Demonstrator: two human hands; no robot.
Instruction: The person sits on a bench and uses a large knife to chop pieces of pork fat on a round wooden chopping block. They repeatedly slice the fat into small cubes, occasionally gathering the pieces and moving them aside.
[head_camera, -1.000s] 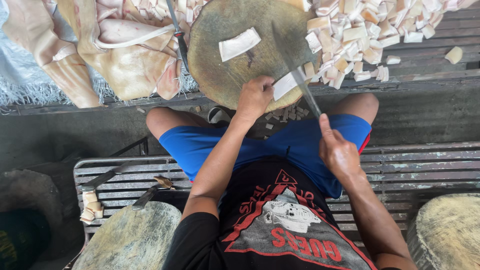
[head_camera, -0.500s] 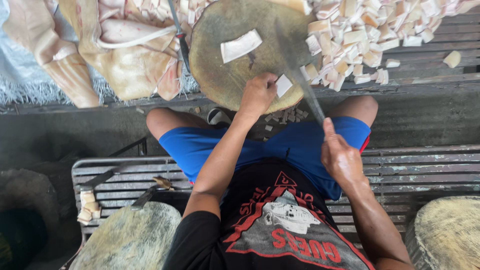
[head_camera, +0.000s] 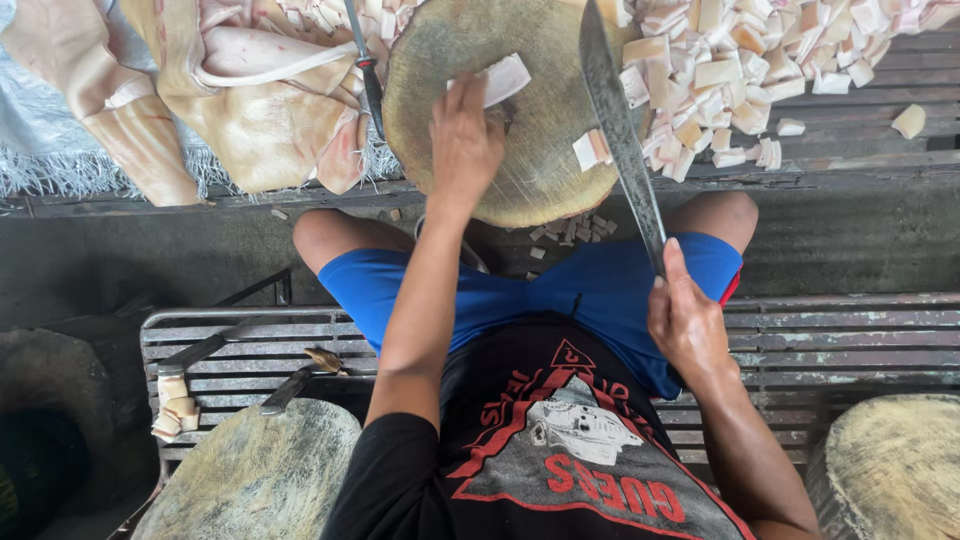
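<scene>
Head view: left hand (head_camera: 465, 135) probably touches slab (head_camera: 497, 80); right hand (head_camera: 685, 320) grips knife (head_camera: 615, 120)

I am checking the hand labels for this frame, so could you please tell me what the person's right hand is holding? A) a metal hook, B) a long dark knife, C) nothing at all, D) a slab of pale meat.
B: the right hand grips the handle of a long dark knife whose blade reaches up over the round chopping block, while the left hand rests on the block by a pale meat piece.
</scene>
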